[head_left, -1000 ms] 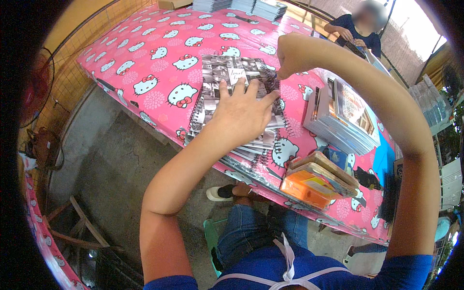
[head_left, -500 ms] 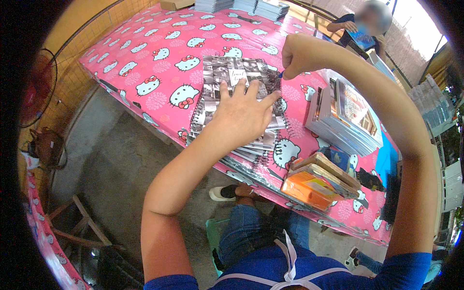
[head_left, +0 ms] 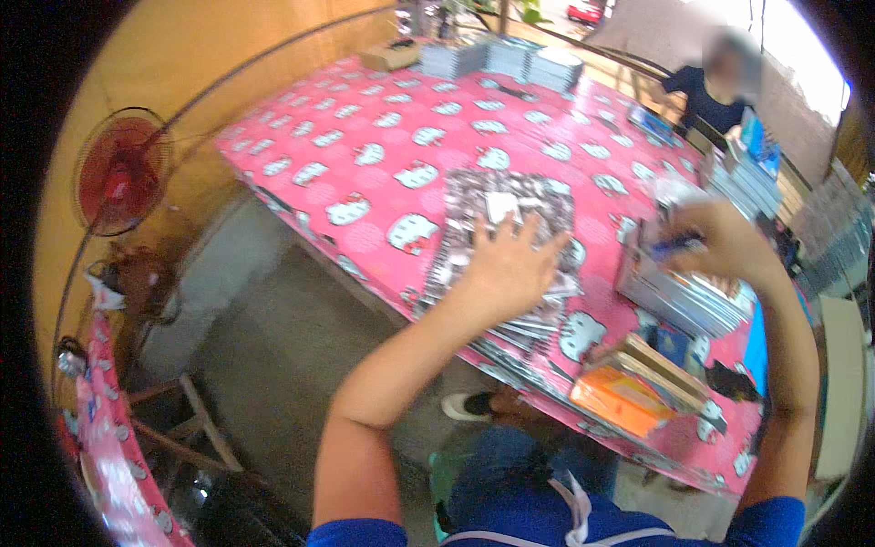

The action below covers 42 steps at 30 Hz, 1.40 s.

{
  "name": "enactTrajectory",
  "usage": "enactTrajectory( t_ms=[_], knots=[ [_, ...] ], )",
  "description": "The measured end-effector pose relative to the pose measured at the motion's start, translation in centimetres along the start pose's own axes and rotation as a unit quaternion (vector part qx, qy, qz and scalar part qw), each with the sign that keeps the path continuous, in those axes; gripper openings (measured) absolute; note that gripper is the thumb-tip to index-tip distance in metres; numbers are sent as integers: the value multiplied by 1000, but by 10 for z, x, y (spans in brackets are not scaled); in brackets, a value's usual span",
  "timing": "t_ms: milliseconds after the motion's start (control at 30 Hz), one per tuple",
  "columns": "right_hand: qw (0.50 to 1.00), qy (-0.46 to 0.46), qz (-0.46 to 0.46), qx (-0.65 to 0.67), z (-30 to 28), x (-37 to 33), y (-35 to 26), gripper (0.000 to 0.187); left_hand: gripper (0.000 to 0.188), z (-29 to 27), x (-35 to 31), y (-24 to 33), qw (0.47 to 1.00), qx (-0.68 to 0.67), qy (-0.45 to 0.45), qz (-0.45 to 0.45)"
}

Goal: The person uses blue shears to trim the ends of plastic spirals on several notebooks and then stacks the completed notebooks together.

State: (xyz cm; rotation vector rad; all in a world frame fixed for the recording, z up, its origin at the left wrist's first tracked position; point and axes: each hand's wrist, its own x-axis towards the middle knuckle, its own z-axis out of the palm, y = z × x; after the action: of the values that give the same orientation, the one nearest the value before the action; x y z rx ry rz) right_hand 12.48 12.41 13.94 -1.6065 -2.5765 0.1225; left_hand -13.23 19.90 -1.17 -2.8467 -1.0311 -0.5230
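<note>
My left hand lies flat with spread fingers on the top notebook of a small pile. Its cover is a collage of black-and-white photos with a white label, and wire coils show along the pile's edges. Off to the right, my right hand is bent in a pinch above a stack of books. Between its fingers is a small blue thing, too blurred to name. The hand partly hides the stack's top.
Near the front edge sit an orange packet and a dark scrap. Book stacks and a cardboard box line the far edge of the pink-covered table. A person sits at the far right; a red fan stands left.
My right hand has moved away from the notebook's right edge, right and nearer, over the book stack. My left hand stays flat on the notebook. The view has shifted.
</note>
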Motion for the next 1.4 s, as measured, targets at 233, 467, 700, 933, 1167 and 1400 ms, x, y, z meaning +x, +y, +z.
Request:
enactTrajectory(
  t_ms=[233, 467, 700, 933, 1167, 1400],
  knots=[
    [898, 185, 398, 37, 70, -218, -12, 30, 47, -11, 0, 6, 1000, 7, -20, 8],
    [860, 244, 440, -89, 196, -329, -5, 33, 43, -24, -12, -8, 999, -5, -45, 26],
    [840, 252, 451, -164, 172, -313, -18, 41, 36, -57, -29, 56, 992, -48, 92, -67],
    [931, 344, 99, -64, 97, -145, 27, 27, 54, -55, -27, 167, 964, -226, -24, 136],
    [986, 103, 99, -88, 68, -53, 40, 30, 50, -19, -24, 189, 967, -231, -2, 108],
    [995, 72, 30, -69, 70, -44, 59, 29, 41, -24, -15, 102, 977, -130, 135, -103]
  ],
)
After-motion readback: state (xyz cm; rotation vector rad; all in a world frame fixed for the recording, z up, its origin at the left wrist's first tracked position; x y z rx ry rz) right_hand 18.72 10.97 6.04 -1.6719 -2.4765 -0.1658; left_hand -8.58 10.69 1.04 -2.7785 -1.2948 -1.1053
